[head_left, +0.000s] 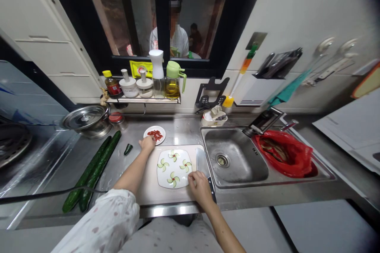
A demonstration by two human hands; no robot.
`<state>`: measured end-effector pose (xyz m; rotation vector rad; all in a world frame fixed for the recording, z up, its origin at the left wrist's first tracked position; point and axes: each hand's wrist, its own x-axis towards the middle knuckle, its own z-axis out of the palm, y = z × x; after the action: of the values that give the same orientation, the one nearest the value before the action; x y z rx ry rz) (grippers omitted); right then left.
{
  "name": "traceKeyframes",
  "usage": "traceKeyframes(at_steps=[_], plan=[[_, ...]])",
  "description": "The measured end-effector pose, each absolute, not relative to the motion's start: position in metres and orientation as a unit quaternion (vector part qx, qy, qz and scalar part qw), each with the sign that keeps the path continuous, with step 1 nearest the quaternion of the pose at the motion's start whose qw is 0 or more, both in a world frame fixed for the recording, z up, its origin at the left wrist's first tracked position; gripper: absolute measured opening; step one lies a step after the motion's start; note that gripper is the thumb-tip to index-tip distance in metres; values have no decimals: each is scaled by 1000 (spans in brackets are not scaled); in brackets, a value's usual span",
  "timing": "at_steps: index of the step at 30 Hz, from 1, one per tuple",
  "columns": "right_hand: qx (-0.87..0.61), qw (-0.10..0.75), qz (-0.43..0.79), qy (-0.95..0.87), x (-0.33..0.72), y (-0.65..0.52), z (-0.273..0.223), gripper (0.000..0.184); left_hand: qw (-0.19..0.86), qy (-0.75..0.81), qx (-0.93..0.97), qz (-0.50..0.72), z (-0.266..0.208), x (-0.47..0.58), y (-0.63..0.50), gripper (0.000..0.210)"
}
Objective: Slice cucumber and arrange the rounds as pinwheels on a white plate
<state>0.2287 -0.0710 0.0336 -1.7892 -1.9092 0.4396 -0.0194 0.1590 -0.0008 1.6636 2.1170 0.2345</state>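
Grip, left hand (147,142): fingertips gathered at red pieces (155,134) in saucer (163,131), set within reach. Right hand (201,188): fingers curled at edge of square plate (173,167), apparently steadying. Whether either pinches, cannot tell. Plate, with four cucumber pinwheels (173,180), flat on cutting board (148,185), presumably for stability.

Whether the left fingers (150,139) grip red bits (157,134) cannot be seen.

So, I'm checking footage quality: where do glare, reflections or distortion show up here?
Head view: glare on the steel counter behind the square plate; head view: the window carries apparent reflections, one patch pixelated; head view: wide-angle distortion splays the window's sides, top right corner dark.
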Motion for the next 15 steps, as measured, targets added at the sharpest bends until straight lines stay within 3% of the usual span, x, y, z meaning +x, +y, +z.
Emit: traceKeyframes(at_steps=[15], plan=[[-662,252,155,-689,235,-79,30,23,255,759,592,95,-6,-23,165,3]])
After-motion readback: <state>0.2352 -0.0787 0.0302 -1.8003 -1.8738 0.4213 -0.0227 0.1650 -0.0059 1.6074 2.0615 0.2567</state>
